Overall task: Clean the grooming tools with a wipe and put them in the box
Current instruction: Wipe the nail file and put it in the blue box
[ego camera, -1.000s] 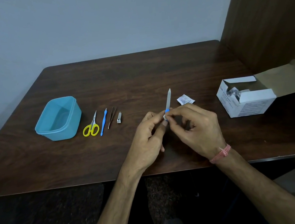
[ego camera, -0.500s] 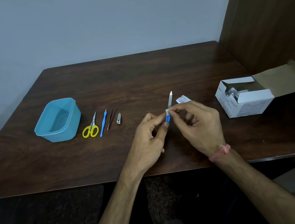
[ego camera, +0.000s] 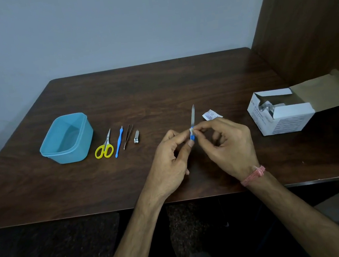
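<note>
A dark wood-grain counter (ego camera: 160,91) fills the middle of the frame, its near edge running across the lower third and its right side meeting a brown panelled wall; a broad bare stretch lies behind the tools toward the grey wall. At centre, the left hand (ego camera: 168,162) pinches the blue handle of a slim metal nail file (ego camera: 192,119), blade pointing up and away, while the right hand (ego camera: 230,146) pinches a small white wipe (ego camera: 191,130) around the file where blade meets handle. At left centre sits an open turquoise plastic box (ego camera: 66,140), and just right of it a row of yellow-handled scissors (ego camera: 105,147), a blue cuticle tool (ego camera: 119,142), tweezers (ego camera: 128,136) and a steel nail clipper (ego camera: 136,136). A torn sachet (ego camera: 210,114) lies beyond the right hand; an open cardboard carton (ego camera: 285,115) stands at right.
</note>
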Available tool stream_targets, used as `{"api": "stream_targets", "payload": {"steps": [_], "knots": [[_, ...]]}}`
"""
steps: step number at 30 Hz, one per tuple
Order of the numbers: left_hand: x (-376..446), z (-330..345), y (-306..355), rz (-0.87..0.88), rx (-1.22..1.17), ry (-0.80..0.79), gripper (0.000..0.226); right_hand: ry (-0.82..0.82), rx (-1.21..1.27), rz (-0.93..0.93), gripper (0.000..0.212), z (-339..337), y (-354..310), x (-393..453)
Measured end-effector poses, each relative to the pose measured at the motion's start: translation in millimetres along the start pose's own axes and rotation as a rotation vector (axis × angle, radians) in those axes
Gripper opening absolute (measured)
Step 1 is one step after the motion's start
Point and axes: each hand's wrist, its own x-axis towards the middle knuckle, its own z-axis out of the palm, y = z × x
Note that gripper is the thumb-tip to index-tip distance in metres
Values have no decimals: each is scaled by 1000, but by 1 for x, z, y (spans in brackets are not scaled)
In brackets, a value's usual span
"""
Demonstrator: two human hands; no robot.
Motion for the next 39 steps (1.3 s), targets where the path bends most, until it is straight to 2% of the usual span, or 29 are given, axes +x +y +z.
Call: {"api": "stream_targets", "payload": {"steps": [4, 13, 18, 25, 30, 35, 39], "knots": [[1, -2, -2, -5, -20, 25, 35, -62, 37, -59, 11, 0, -1, -2], [0, -1, -2, 7, 1, 6, 35, -27, 40, 14, 11, -1, 0, 1], [0, -1, -1, -10, 3, 6, 35, -98, 85, -13, 10, -1, -1, 0], [0, 1, 3, -31, 12, -5, 31, 5, 77, 87, 14, -2, 1, 4], [-1, 0, 1, -12, 14, 19, 39, -119, 129, 23, 14, -2, -4, 0], [-1, 0, -1, -19, -8, 42, 43, -24, 107, 96, 15, -2, 2, 3], [0, 1, 0, -20, -33, 66, 29, -76, 141, 69, 16, -4, -2, 0]]}}
